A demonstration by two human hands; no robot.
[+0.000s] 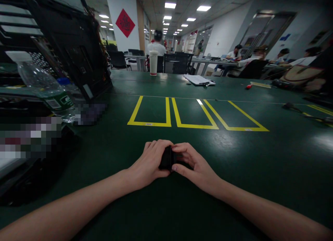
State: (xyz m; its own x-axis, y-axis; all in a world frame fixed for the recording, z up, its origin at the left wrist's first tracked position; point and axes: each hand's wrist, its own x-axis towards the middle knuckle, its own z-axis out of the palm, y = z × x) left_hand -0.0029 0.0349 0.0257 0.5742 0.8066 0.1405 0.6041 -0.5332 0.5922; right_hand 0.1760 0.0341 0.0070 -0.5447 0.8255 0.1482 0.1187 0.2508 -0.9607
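Note:
Between my two hands, low in the middle of the view, is a small black box-like object (166, 158) with a raised edge facing right. My left hand (152, 160) wraps round its left side, thumb below and fingers over the top. From the right, my right hand (192, 164) pinches its edge with thumb and fingertips. The hands hide much of the object, so its exact kind cannot be made out. Beneath lies the dark green table (125, 213). Beyond the hands, yellow tape outlines (197, 126) mark three bays on the tabletop.
A clear plastic bottle (49, 85) and a large black equipment frame (70, 43) stand at the left. Further back are a white cup (153, 64) and a clipboard with papers (199, 80). Cables (307, 113) lie at the right. Several people sit at distant desks.

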